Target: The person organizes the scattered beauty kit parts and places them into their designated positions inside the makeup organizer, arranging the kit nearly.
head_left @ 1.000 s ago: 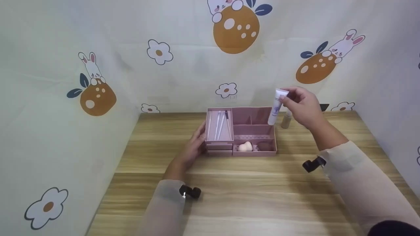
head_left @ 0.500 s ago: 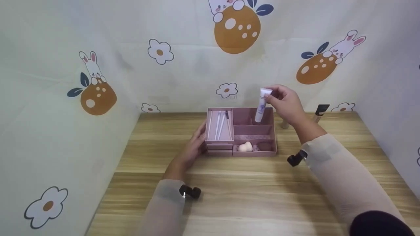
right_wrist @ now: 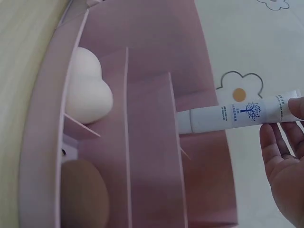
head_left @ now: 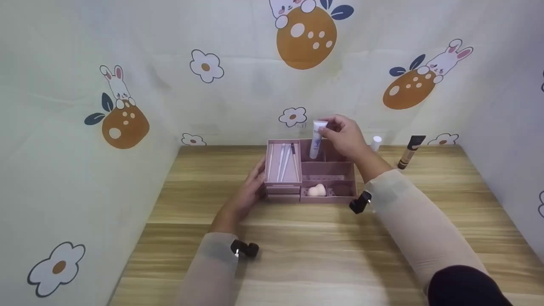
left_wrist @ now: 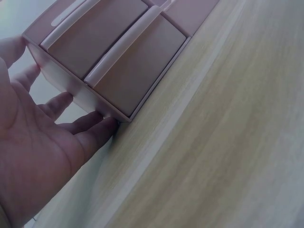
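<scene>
My right hand pinches the crimped end of a white cream tube, its cap pointing down. The cap end dips into the rear left compartment of the pink desk organizer. A blue tree is printed on the tube. My left hand rests its fingers against the organizer's left side, as the left wrist view shows beside the drawers. In the organizer's front compartments sit a cream makeup sponge and a brown rounded sponge. Several slim brushes lie in the top left tray.
A black-capped beige tube stands on the wooden table right of the organizer. A white-capped bottle is partly hidden behind my right wrist. A patterned cloth hangs close behind the organizer.
My right hand has carried the white cream tube leftward, from the organizer's right edge to over its rear left compartment. The left hand stays in place.
</scene>
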Motion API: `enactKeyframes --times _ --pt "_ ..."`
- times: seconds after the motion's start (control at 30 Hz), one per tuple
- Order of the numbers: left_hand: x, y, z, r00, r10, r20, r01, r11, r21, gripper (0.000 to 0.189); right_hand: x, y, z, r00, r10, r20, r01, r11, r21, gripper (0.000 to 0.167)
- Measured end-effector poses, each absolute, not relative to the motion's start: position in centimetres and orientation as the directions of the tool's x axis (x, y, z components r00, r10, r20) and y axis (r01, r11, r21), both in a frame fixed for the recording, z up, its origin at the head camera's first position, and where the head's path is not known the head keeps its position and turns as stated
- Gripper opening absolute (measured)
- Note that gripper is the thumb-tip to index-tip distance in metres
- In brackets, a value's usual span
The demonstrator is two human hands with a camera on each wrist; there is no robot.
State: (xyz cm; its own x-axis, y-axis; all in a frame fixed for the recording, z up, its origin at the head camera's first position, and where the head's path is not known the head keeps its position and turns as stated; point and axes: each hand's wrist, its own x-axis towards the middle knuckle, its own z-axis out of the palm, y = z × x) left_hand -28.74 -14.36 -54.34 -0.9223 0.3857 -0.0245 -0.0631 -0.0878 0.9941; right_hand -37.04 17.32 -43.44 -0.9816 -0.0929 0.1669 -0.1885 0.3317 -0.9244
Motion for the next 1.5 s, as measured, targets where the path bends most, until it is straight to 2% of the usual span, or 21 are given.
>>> enactKeyframes --times 0.3,0.77,0.97,1.5 --pt "-28.9 -14.3 -54.3 -0.927 0.373 -0.035 -0.061 -0.058 0.996 0.058 -37.5 15.7 -46.0 -0.982 -0.117 0.15 -0.181 0.339 -0.923 0.028" --pt "-28.7 -14.4 -54.3 -0.933 0.356 -0.044 -0.058 -0.029 0.998 0.055 -37.5 14.2 -47.4 -0.988 -0.114 0.106 -0.142 0.384 -0.912 0.027" --pt "-28.9 -14.4 -54.4 -0.923 0.381 -0.047 -0.087 -0.087 0.992 0.056 -37.5 14.1 -47.4 -0.988 -0.099 0.115 -0.145 0.399 -0.906 0.031" --pt "-29.0 -14.4 -54.5 -0.925 0.379 -0.044 -0.087 -0.098 0.991 0.059 -36.8 15.9 -47.0 -0.995 -0.06 0.074 -0.089 0.305 -0.948 0.035"
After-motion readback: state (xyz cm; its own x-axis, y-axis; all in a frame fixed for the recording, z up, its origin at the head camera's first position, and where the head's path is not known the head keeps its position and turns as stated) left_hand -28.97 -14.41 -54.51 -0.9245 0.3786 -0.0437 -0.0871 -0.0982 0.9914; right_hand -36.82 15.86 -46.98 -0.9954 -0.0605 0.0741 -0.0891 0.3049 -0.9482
